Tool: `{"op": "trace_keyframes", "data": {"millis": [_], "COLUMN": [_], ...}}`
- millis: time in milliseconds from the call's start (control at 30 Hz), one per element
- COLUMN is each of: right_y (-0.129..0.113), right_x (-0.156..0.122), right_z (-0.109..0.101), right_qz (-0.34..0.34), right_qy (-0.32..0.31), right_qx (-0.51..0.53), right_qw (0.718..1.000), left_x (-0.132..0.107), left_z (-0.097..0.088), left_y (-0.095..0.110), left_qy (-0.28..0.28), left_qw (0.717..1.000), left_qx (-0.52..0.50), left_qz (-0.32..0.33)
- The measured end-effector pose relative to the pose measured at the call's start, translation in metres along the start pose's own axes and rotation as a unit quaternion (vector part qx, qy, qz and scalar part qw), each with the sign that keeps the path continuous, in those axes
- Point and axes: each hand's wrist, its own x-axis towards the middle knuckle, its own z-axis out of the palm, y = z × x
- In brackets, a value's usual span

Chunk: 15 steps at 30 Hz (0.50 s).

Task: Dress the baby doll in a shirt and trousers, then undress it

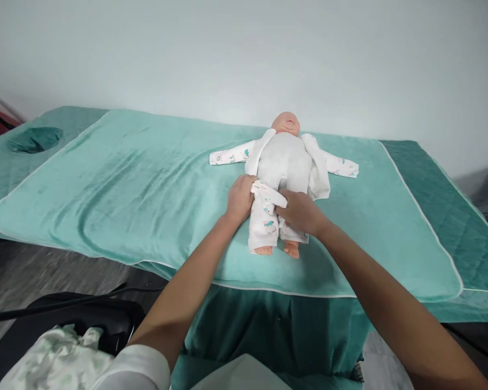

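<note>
A baby doll (pixel 286 123) lies on its back on the teal bed cover, its head toward the wall and its feet toward me. White printed pants (pixel 265 219) cover its legs down to the ankles. A white printed jacket (pixel 319 173) lies spread under it, with both sleeves stretched out sideways. My left hand (pixel 241 198) is closed on the waist edge of the pants at the doll's hip. Between the legs, my right hand (pixel 300 211) grips the front of the pants with curled fingers. Its fingertips are partly hidden by fabric.
The teal cover (pixel 146 179) lies wrinkled over a long bed with a face hole (pixel 36 140) at the left end. A white wall runs behind. At lower left, a crumpled light printed cloth (pixel 59 363) rests on a black chair (pixel 81 309).
</note>
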Motion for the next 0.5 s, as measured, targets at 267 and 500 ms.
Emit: {"op": "trace_keyframes", "data": {"millis": [267,500], "right_y": [0.002,0.042], "right_x": [0.005,0.000], "right_z": [-0.003,-0.029], "right_qz": [0.039,-0.062], "right_qy": [0.037,-0.061], "right_qx": [0.086,0.334], "right_qw": [0.995,0.939], "left_x": [0.007,-0.012], "left_z": [0.004,-0.001], "left_y": [-0.005,-0.007], "left_qy": [0.019,-0.003], "left_qw": [0.995,1.000], "left_qx": [0.083,0.019], "left_qz": [0.048,0.018]}}
